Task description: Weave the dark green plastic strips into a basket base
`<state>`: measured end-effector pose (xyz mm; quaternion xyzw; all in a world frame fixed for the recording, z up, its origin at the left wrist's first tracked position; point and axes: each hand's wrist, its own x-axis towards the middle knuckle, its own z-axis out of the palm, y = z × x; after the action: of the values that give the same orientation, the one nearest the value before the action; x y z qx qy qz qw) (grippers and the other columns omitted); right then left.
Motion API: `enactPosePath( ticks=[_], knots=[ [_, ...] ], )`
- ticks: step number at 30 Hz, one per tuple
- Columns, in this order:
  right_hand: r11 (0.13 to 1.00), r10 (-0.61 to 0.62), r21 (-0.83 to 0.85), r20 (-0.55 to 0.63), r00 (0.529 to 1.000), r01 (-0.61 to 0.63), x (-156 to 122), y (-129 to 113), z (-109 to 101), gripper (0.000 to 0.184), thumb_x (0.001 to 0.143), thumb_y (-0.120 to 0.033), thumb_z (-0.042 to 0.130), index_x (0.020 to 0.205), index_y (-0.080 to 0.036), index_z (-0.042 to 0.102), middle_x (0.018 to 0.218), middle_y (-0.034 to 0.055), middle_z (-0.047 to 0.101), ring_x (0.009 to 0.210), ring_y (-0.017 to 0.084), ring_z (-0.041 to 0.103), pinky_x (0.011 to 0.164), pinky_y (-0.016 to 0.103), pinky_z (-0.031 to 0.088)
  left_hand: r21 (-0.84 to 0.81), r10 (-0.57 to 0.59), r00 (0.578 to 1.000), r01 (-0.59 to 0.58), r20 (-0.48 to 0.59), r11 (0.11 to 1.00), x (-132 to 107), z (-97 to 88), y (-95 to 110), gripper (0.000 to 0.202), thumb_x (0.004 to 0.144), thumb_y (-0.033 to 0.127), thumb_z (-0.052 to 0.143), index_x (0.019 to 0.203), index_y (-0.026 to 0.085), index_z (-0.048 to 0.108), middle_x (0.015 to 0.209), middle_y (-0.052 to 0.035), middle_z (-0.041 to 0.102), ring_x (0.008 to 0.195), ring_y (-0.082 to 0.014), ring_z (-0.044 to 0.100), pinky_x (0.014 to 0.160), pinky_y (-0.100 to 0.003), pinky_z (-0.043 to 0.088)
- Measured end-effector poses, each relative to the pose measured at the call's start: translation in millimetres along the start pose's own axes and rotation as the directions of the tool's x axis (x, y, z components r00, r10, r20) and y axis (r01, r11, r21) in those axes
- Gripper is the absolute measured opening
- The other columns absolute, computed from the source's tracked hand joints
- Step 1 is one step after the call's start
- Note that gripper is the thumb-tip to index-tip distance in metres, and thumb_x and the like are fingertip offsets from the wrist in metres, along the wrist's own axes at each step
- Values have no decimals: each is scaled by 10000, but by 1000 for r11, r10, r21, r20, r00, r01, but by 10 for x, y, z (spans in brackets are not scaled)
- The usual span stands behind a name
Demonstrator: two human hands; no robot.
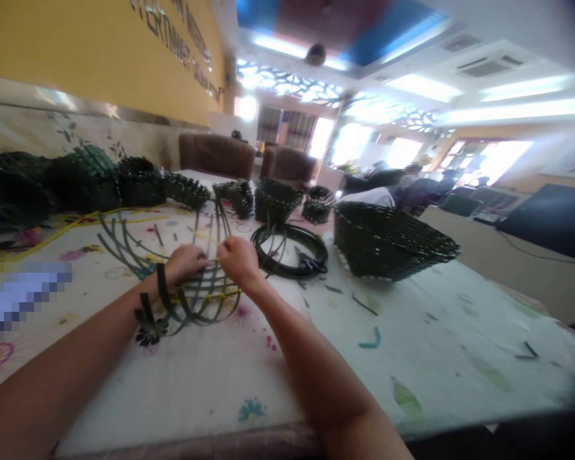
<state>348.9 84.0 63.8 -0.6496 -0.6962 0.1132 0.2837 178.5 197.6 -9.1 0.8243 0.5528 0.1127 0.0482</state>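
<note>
Room: a yellow wall with dark lettering [76, 38] on the left, a bright, blurred hall behind it
Table: spread with a white cloth printed with flowers and leaves [211, 390]
Weaving: an open lattice of flat dark green strips [209, 286] lies on the cloth between the forearms, its loose ends fanning out and curving upward; a thin yellow strand [225, 295] crosses its near part
Right hand: the fist [238, 259] is closed on strips at the lattice's far right, their ends rising above it
Left hand: the bent fingers of this hand [186, 262] are drawn in narrow at the far left; cannot tell whether they pinch a strip
Coil: a round dark green coil of strip [263, 260] lies just beyond the right hand, a blurred black tool [311, 263] at its right side
Large basket: a wide dark green woven basket [388, 239] sits right of the coil
Scraps: a bent blue strip offcut [372, 338] lies nearer, among dark cuttings
Back row: smaller dark green woven baskets [275, 198] line the far side, brown padded chairs [215, 153] behind them
</note>
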Motion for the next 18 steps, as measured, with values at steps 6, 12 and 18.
enactPosePath(
  ticks=[6,12,18],
  knots=[
    [974,19,-229,63,998,-4,-24,42,190,323,1051,-262,458,1193,-177,736,1155,165,805,1040,281,765,776,318,493,104,-72,997,69,27,992,-37,84,16,396,882,506,594,854,211,858,1059,-168,832,1036,-375,750,787,-375,522],
    [925,-23,-373,123,992,68,-35,105,228,300,1007,-159,525,1230,-142,724,1164,202,806,1123,305,790,845,327,564,174,-123,992,119,14,977,-78,20,50,429,900,474,566,982,195,880,1141,-185,814,1105,-397,723,786,-387,520],
    [876,-83,-464,124,989,132,-68,58,288,326,1058,-95,437,1217,-128,720,1109,190,818,1128,281,799,895,330,596,214,-126,990,137,-61,967,-199,-158,185,423,944,384,515,1061,170,860,1194,-191,779,1133,-386,698,847,-406,519]
  ],
)
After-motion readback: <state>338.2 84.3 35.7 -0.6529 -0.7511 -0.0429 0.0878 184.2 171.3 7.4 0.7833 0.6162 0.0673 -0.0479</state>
